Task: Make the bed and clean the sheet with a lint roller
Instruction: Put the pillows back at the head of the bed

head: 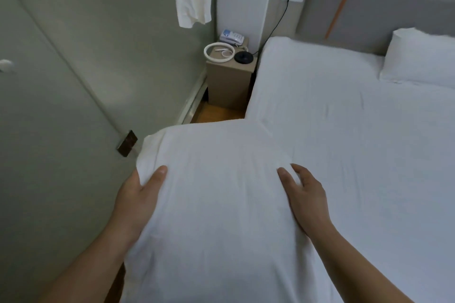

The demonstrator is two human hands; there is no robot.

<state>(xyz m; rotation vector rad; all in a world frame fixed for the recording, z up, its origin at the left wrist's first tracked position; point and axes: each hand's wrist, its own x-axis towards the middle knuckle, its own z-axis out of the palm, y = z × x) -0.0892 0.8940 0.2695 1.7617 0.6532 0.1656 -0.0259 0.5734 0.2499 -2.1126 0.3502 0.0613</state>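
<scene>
head view: left hand (138, 194) grips pillow (209, 204) edge; right hand (305, 199) rests spread on it.

Left hand (138, 194) grips (thumb on top); right hand (304, 198) presses, fingers straight.

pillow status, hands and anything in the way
Left hand grips pillow edge, right hand flat on top. Second pillow at headboard. Sheet clear ahead.
</scene>
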